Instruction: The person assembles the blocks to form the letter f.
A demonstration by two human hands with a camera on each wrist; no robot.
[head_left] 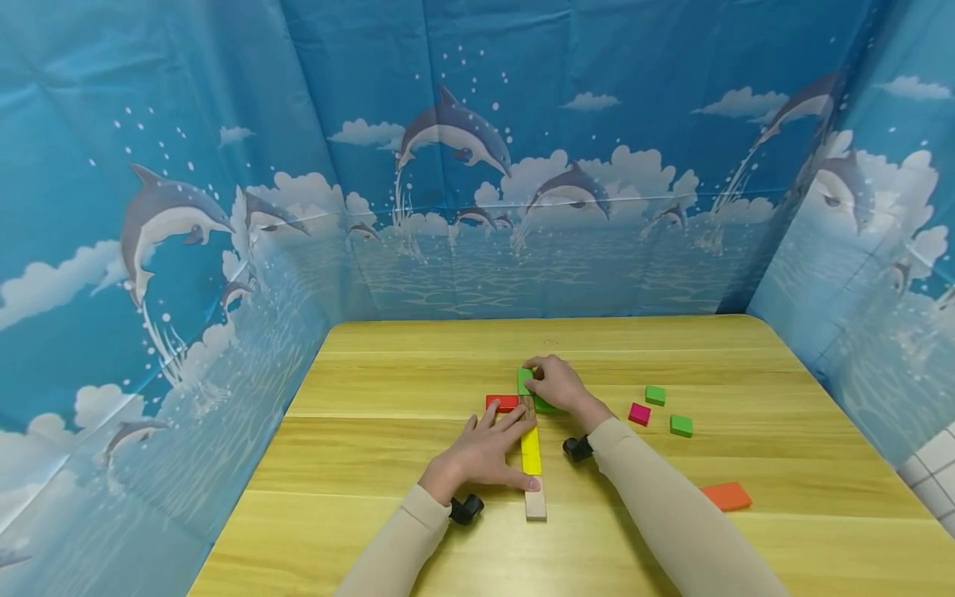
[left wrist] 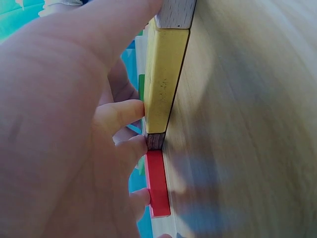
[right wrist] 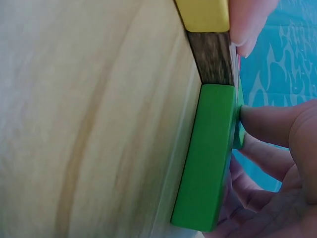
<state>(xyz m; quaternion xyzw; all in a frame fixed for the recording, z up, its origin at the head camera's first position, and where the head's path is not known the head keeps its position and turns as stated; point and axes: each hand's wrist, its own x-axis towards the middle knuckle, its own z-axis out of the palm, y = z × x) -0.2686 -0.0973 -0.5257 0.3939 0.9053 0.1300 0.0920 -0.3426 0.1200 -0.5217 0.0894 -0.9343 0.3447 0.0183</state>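
Wooden blocks form a cross on the table. A pale wood block (head_left: 535, 504) and a yellow block (head_left: 530, 456) run up to a small brown block (head_left: 527, 403). A red block (head_left: 503, 402) lies left of the brown one, and a green block (right wrist: 204, 158) lies right of it. My left hand (head_left: 483, 454) rests spread over the row, its fingertips touching the red, brown and yellow blocks, its thumb by the pale one. At the far end my right hand (head_left: 559, 383) pinches another green block (head_left: 524, 380) between thumb and fingers.
On the right of the table (head_left: 806, 464) lie two small green blocks (head_left: 655, 395) and a magenta block (head_left: 639, 414). An orange block (head_left: 727, 496) is nearer, partly behind the right sleeve. A dolphin-print curtain (head_left: 522, 274) stands behind the table.
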